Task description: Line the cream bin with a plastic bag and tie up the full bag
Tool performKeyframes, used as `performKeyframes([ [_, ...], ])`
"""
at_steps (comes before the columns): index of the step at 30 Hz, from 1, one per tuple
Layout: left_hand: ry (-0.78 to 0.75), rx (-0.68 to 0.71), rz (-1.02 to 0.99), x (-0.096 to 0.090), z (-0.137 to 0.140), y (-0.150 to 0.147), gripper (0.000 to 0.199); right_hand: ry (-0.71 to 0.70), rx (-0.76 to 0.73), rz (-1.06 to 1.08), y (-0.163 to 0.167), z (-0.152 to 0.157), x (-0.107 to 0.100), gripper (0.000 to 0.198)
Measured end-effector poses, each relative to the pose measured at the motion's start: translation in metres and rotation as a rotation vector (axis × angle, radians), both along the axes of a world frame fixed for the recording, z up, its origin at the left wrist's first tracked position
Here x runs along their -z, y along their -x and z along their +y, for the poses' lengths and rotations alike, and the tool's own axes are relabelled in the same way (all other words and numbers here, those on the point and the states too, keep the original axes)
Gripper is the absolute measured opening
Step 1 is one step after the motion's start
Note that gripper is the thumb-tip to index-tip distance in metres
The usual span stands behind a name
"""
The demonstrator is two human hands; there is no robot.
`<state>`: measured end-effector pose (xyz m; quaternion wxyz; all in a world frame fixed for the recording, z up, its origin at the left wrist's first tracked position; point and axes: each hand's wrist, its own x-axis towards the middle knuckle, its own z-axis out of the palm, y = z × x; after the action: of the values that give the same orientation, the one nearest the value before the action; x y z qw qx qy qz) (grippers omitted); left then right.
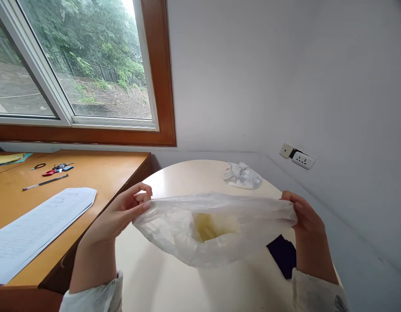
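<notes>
A translucent white plastic bag (174,234) is stretched sideways above the pale table (148,277), its mouth facing me. Something yellow (207,226) shows deep inside it, too unclear to name. At the bag's left corner, my left hand (122,212) pinches the rim between thumb and fingers. The opposite corner is gripped by my right hand (306,219), whose fingertips are partly hidden behind the plastic. Just beyond the bag's right end, a dark folded cloth-like piece (283,255) lies on the table, partly covered by the bag and my right wrist.
A knotted white plastic bag (242,175) sits at the table's far edge. On the wooden desk (122,164) at left lie papers (47,225), a pen (44,183) and small tools (59,169). A wall socket (303,160) is at right, a window (99,65) behind the desk.
</notes>
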<state>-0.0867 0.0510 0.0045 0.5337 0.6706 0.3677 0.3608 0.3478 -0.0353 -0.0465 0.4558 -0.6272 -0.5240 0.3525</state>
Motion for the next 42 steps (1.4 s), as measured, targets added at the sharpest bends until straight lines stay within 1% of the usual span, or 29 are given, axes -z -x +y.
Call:
performKeyframes([
  [2, -0.008, 0.013, -0.042, 0.002, -0.001, 0.007, 0.020, -0.017, 0.007, 0.045, -0.008, -0.004, 0.004, 0.058],
  [3, -0.025, 0.026, -0.079, 0.004, -0.001, 0.009, 0.021, -0.049, 0.012, 0.083, -0.011, -0.006, 0.006, 0.059],
  [6, -0.072, 0.051, -0.237, 0.012, 0.000, 0.016, 0.022, -0.191, 0.011, 0.219, -0.017, -0.009, 0.012, 0.064],
  [8, -0.084, 0.049, -0.308, 0.017, 0.004, 0.019, 0.021, -0.304, 0.004, 0.296, -0.020, -0.010, 0.015, 0.064],
  [10, -0.132, 0.083, -0.340, 0.021, 0.008, 0.023, 0.023, -0.429, -0.009, 0.364, -0.021, -0.009, 0.016, 0.058],
  [12, -0.192, 0.156, -0.341, 0.022, 0.013, 0.027, 0.025, -0.519, -0.024, 0.437, -0.022, -0.008, 0.015, 0.047],
  [14, -0.217, 0.192, -0.307, 0.021, 0.015, 0.030, 0.024, -0.543, -0.016, 0.498, -0.021, -0.006, 0.010, 0.038],
  [15, -0.212, 0.176, -0.274, 0.020, 0.014, 0.031, 0.022, -0.540, 0.001, 0.519, -0.021, -0.004, 0.008, 0.034],
  [18, -0.208, 0.038, -0.197, 0.016, 0.010, 0.033, 0.017, -0.523, 0.080, 0.530, -0.018, 0.000, 0.001, 0.029],
  [22, -0.259, -0.173, -0.124, 0.008, 0.004, 0.026, 0.017, -0.504, 0.212, 0.448, -0.013, 0.006, -0.004, 0.026],
  [24, -0.306, -0.318, -0.058, 0.003, 0.003, 0.019, 0.016, -0.519, 0.286, 0.360, -0.008, 0.010, -0.006, 0.027],
  [27, -0.368, -0.561, 0.071, -0.002, 0.001, 0.004, 0.015, -0.592, 0.411, 0.155, 0.004, 0.016, -0.009, 0.028],
  [29, -0.404, -0.669, 0.166, -0.005, -0.002, -0.005, 0.013, -0.644, 0.514, 0.012, 0.013, 0.017, -0.012, 0.028],
  [33, -0.520, -0.790, 0.253, -0.009, -0.006, -0.018, 0.013, -0.726, 0.705, -0.184, 0.030, 0.016, -0.019, 0.028],
  [35, -0.562, -0.834, 0.277, -0.009, -0.008, -0.022, 0.014, -0.741, 0.757, -0.265, 0.036, 0.014, -0.022, 0.030],
  [37, -0.588, -0.864, 0.305, -0.008, -0.007, -0.024, 0.013, -0.727, 0.784, -0.342, 0.039, 0.012, -0.024, 0.034],
  [40, -0.591, -0.869, 0.357, -0.004, -0.003, -0.021, 0.013, -0.682, 0.798, -0.396, 0.041, 0.011, -0.026, 0.040],
  [42, -0.546, -0.813, 0.395, 0.000, 0.002, -0.016, 0.013, -0.649, 0.805, -0.369, 0.040, 0.011, -0.026, 0.041],
])
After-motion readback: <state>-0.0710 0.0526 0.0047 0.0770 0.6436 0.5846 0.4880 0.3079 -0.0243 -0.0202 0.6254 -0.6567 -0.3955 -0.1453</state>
